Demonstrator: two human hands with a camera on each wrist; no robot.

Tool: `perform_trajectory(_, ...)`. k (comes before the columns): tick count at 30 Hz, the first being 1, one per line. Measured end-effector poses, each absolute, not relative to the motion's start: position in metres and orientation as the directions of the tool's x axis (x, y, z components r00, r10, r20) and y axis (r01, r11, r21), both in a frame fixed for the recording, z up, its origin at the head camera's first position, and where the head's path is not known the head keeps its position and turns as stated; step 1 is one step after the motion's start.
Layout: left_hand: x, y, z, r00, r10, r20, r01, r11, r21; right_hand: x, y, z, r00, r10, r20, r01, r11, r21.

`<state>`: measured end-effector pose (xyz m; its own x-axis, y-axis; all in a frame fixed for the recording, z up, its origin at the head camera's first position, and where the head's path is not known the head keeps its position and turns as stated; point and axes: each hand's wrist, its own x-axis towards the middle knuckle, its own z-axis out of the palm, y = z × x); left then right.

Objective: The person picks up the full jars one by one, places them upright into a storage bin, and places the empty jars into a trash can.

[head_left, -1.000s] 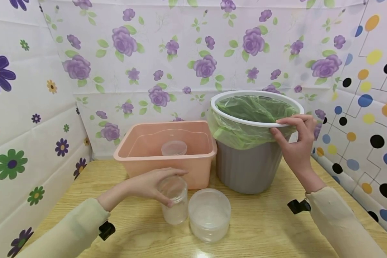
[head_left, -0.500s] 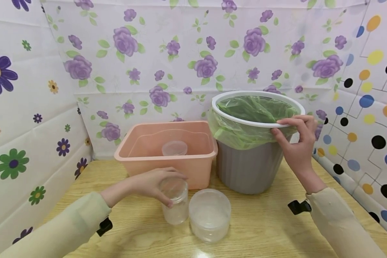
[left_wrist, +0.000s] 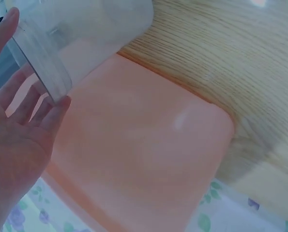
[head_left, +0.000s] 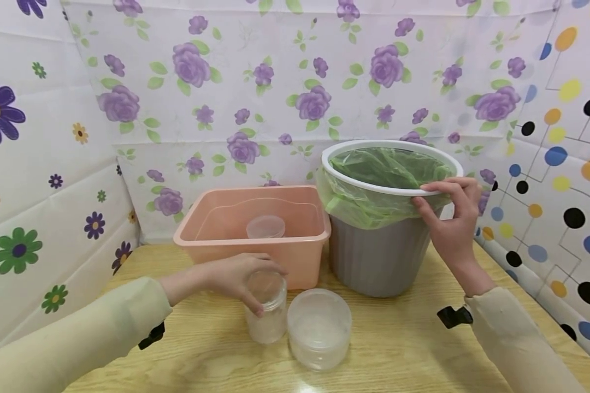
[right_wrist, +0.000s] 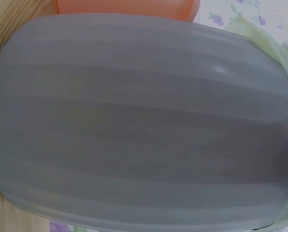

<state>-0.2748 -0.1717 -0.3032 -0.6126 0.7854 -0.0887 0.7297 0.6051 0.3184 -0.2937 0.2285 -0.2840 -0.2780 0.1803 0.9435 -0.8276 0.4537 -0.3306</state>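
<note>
My left hand [head_left: 238,277] grips a tall clear plastic jar [head_left: 267,322] by its lid, thumb on the near side and fingers round the far side. The jar stands upright on the table. In the left wrist view, the fingers curve round the rim of its lid [left_wrist: 39,60]. My right hand [head_left: 454,218] pinches the white rim ring [head_left: 398,190] of a grey trash can [head_left: 378,259], fingers on top and thumb below. A green bag [head_left: 369,210] lines the can and folds over its edge. The right wrist view shows mostly the can's ribbed wall [right_wrist: 144,121].
A wider clear round container [head_left: 319,330] stands just right of the jar. Behind them is a pink plastic basin [head_left: 255,256] with a clear round container [head_left: 266,226] inside, beside the can. Patterned cloth walls [head_left: 275,82] enclose the wooden table [head_left: 388,344].
My left forearm has swung slightly and its wrist strap has shifted left and down, while the hand stays on the jar. My right hand stays at the trash can's rim.
</note>
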Motion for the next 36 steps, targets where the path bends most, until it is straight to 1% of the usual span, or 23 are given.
perform_trajectory(5, -0.272, -0.169, -0.293, -0.602, 0.787, -0.134, 0.734, 0.612, 0.294, -0.291, 0.225, -0.282, -0.274, 0.179, 0.945, -0.831, 0.450, -0.326)
perform_trajectory(11, -0.269, -0.167, -0.269, -0.599, 0.775, -0.200, 0.734, 0.631, 0.249, -0.289, 0.224, -0.280, -0.265, 0.185, 0.946, -0.833, 0.451, -0.321)
perform_trajectory(17, -0.268, -0.165, -0.246, -0.593, 0.761, -0.263, 0.703, 0.648, 0.293, -0.291, 0.226, -0.282, -0.261, 0.183, 0.948, -0.831, 0.457, -0.318)
perform_trajectory(20, -0.268, -0.164, -0.237, -0.569, 0.780, -0.262, 0.721, 0.626, 0.297, -0.294, 0.227, -0.284, -0.262, 0.186, 0.947, -0.829, 0.459, -0.320)
perform_trajectory(26, -0.264, -0.159, -0.211, -0.586, 0.763, -0.273, 0.711, 0.646, 0.279, -0.295, 0.226, -0.284, -0.264, 0.186, 0.946, -0.832, 0.452, -0.321)
perform_trajectory(32, -0.262, -0.150, -0.181, -0.573, 0.779, -0.254, 0.745, 0.624, 0.235, -0.289, 0.222, -0.281, -0.261, 0.187, 0.947, -0.833, 0.452, -0.319)
perform_trajectory(36, -0.266, -0.145, -0.161, -0.597, 0.764, -0.246, 0.732, 0.644, 0.222, -0.289, 0.223, -0.281, -0.261, 0.190, 0.946, -0.833, 0.451, -0.320)
